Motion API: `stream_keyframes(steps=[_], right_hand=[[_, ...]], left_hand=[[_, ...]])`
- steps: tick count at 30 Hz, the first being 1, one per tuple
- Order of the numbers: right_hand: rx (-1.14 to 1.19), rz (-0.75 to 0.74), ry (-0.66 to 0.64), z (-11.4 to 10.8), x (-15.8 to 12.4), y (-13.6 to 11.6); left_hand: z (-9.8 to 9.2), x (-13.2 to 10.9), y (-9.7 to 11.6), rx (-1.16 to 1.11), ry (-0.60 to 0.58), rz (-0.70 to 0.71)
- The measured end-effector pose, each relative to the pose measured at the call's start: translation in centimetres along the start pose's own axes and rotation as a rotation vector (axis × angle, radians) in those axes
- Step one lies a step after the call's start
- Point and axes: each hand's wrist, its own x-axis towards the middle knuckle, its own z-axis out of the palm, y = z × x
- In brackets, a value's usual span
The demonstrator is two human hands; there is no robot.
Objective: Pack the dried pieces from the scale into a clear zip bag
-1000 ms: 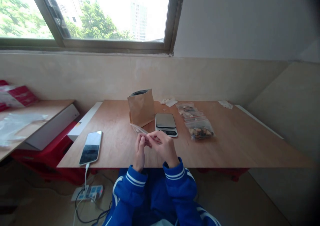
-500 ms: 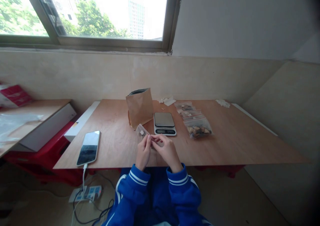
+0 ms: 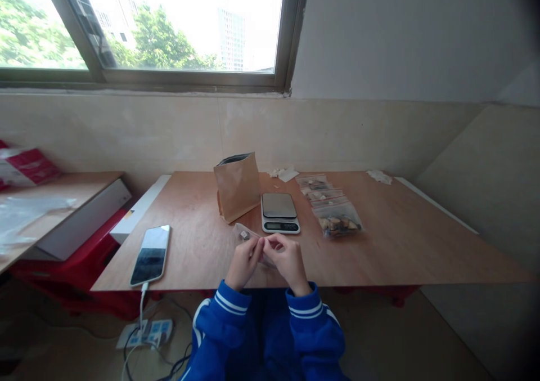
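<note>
Both my hands meet near the table's front edge, pinching a small clear plastic bag (image 3: pixel 241 232) between them. My left hand (image 3: pixel 244 260) has its fingers closed on the bag's edge. Beside it, my right hand (image 3: pixel 287 258) pinches the same edge with thumb and forefinger. A small pale piece shows inside the bag; the rest is mostly hidden by my fingers. Just beyond stands a kitchen scale (image 3: pixel 280 206) with a bare plate. An open brown paper pouch (image 3: pixel 237 188) stands upright to the scale's left. Several filled zip bags (image 3: pixel 337 216) lie to its right.
A phone (image 3: pixel 151 255) with a white cable lies at the left of the wooden table (image 3: pixel 405 246). Paper scraps (image 3: pixel 288 174) lie at the back, more (image 3: pixel 379 176) at the back right. A power strip (image 3: pixel 145 334) sits on the floor. Another table (image 3: pixel 80 187) is at the left.
The bag has tilted lower and flatter, and my hands have shifted slightly right. The whole view has moved a little, with the table lower in the picture.
</note>
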Motion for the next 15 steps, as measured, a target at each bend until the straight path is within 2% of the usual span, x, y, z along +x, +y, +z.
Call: stream_keyframes(steps=[9,13,15], right_hand=[[0.001,0.023,0.169,0.6,0.0,1.0],[0.066,0.126,0.457,-0.9,0.6,3.5],[0.129,0.156,0.546,-2.1,0.9,4.4]], left_hand=[[-0.3,0.6,0.7,0.03,-0.101,-0.011],[-1.2,-0.3,0.3,0.029,-0.054,-0.092],[-1.6,-0.6,0.1,0.018,-0.021,-0.117]])
